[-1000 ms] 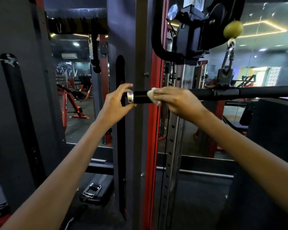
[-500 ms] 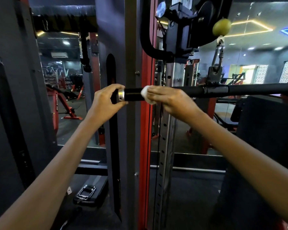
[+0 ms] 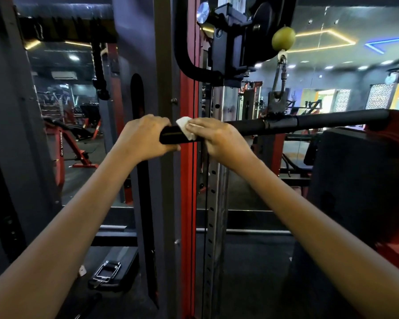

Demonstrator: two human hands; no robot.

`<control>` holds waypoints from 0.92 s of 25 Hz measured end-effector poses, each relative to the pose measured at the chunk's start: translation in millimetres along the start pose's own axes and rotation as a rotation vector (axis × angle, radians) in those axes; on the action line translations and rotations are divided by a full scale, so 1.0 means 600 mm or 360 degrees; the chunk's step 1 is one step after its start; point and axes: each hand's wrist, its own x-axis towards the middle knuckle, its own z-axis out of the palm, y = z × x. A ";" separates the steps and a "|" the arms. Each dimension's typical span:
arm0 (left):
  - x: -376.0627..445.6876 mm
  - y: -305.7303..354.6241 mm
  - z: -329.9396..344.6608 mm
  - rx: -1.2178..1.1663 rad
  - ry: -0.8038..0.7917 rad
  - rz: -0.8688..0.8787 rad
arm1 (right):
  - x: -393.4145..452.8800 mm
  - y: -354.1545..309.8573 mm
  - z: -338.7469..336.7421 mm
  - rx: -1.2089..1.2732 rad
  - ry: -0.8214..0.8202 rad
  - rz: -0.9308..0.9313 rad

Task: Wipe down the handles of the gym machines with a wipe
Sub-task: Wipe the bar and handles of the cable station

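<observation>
Head camera puts your two forearms coming up from the bottom corners, and between them, low on the floor, a loose strap handle (image 3: 108,270) lies near the foot of the red upright (image 3: 187,180). Follow the arms up and you reach the action: your left hand (image 3: 145,137) is curled shut around the near end of the bar handle (image 3: 309,123), thumb underneath, steadying it. Just beside it, almost touching, your right hand (image 3: 219,139) is closed over the white wipe (image 3: 186,128), pressing it onto the grip with a corner poking out past your fingers.

That wipe looks thin, soft and light, so I'd judge it will bunch or slip unless you keep it wrapped right round the bar under your palm. The bar is stiff, and it hangs from a clip (image 3: 280,74) under the green ball stop (image 3: 283,38), so expect it to swing or twist when you rub; your left-hand hold at the end is the sensible anchor. The black grip looks rubbery, likely giving some drag.

Farther along, the bar runs off to the right, that long stretch not under the wipe now. Beyond, other machines and ceiling lights sit blurred.
</observation>
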 end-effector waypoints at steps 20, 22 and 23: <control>-0.023 0.009 0.045 -0.0743 -0.0038 0.0057 | -0.115 0.103 -0.016 -0.0430 0.0708 0.0509; -0.025 0.010 0.053 -0.0755 0.0009 0.0086 | -0.113 0.079 0.009 -0.0435 0.0816 0.0521; -0.027 0.010 0.054 -0.0764 0.0035 0.0098 | -0.117 0.071 0.019 -0.0419 0.0844 0.0471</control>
